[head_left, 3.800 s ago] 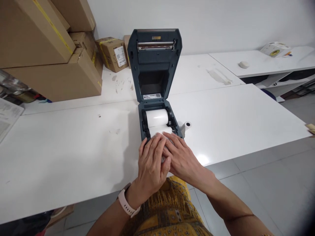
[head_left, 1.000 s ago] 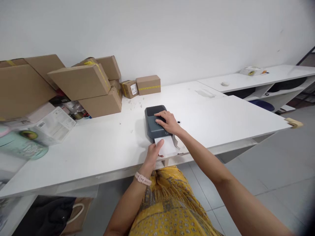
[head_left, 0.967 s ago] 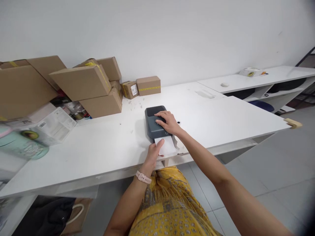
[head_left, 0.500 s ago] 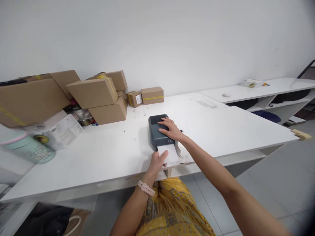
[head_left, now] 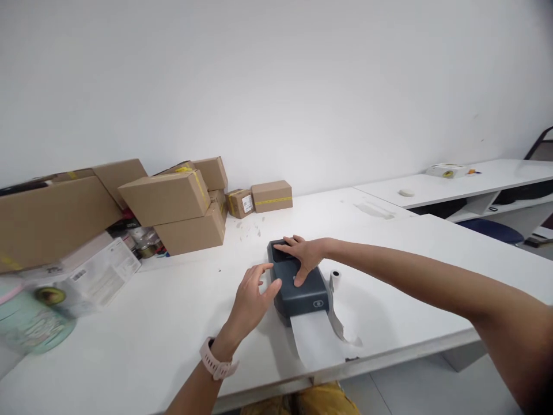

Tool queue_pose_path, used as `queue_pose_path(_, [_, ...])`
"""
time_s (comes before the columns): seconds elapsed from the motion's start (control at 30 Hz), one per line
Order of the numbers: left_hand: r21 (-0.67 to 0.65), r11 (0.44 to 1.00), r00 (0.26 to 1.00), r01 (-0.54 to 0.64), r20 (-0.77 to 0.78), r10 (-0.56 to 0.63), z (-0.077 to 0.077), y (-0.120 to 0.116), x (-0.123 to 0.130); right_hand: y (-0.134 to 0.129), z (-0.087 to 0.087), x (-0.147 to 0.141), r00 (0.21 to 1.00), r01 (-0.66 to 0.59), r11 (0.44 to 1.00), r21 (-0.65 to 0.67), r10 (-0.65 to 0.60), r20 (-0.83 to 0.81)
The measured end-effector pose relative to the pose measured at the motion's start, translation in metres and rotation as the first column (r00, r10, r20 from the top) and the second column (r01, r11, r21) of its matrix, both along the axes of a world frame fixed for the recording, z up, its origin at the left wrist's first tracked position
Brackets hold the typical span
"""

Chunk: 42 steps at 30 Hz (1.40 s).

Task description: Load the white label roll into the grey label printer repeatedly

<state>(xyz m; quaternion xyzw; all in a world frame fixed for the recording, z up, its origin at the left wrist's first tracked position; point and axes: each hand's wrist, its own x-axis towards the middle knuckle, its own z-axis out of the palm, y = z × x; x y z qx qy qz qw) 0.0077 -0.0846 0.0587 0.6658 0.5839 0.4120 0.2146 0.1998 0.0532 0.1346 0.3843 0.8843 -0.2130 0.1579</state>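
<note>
A dark blue-grey printer [head_left: 298, 288] sits near the front edge of the white table, with a sheet of white paper [head_left: 315, 340] coming out of its front slot. My right hand [head_left: 302, 256] rests on top of the printer, thumb on the lid and fingers spread toward its dark far panel. Just left of the printer is my left hand [head_left: 254, 294], with a pink watch band on its wrist. Its fingers are apart, and nothing is in them. Along the printer's right side lie a small white paper roll [head_left: 335, 279] and a torn, curling paper strip [head_left: 339, 325].
Stacked cardboard boxes [head_left: 166, 199] stand at the back left, and two small boxes lean near the wall, one a long carton [head_left: 272, 196]. A white avocado-print box [head_left: 93, 276] and a mint tumbler [head_left: 32, 323] are at the left. A lower-shelved table [head_left: 458, 184] adjoins on the right.
My left hand has let go of the paper and moved up to the printer's left side. My right hand has shifted toward the printer's far end, its wrist swung outward. The view has tilted up.
</note>
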Motion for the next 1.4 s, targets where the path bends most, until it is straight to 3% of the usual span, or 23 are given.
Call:
queue_pose_path(0.2, [-0.082,0.997,0.992,-0.005,0.123,0.015,-0.03,0.021,-0.013,0.003,0.008,-0.004,0.996,-0.043,0.998,-0.054,0.047,0.076])
queue_pose_path(0.4, [-0.137,0.99,0.985,0.025,0.173,-0.001,-0.039,0.026,-0.022,0.014,-0.003,-0.006,0.999,-0.022,0.996,-0.09,0.025,0.037])
queue_pose_path(0.53, [-0.136,0.99,0.976,0.039,0.218,-0.009,-0.042,0.028,-0.022,0.028,-0.025,-0.001,0.985,-0.02,0.996,-0.085,0.005,-0.173])
queue_pose_path(0.63, [-0.141,0.989,0.973,0.044,0.229,-0.01,-0.046,0.027,-0.023,0.035,-0.041,0.006,0.92,0.007,0.999,-0.05,-0.026,-0.391])
queue_pose_path(0.7, [-0.152,0.987,0.973,0.046,0.232,-0.009,-0.049,0.028,-0.025,0.036,-0.046,0.009,0.897,0.002,0.999,-0.035,-0.017,-0.442])
queue_pose_path(0.9, [-0.182,0.982,0.97,0.057,0.244,-0.011,-0.06,0.031,-0.027,0.036,-0.037,0.008,0.941,-0.072,0.997,0.023,0.076,-0.33])
queue_pose_path(1.1, [-0.193,0.979,0.973,0.064,0.231,-0.018,-0.061,0.028,-0.028,0.037,-0.033,0.007,0.962,-0.139,0.989,0.043,0.145,-0.232])
queue_pose_path(1.27, [-0.16,0.986,0.969,0.044,0.245,-0.004,-0.058,0.035,-0.024,0.037,-0.038,0.005,0.94,-0.152,0.984,0.088,0.172,-0.294])
queue_pose_path(1.4, [-0.157,0.987,0.965,-0.016,0.255,0.056,-0.06,0.025,-0.018,0.039,-0.035,0.009,0.928,-0.094,0.995,0.032,0.099,-0.36])
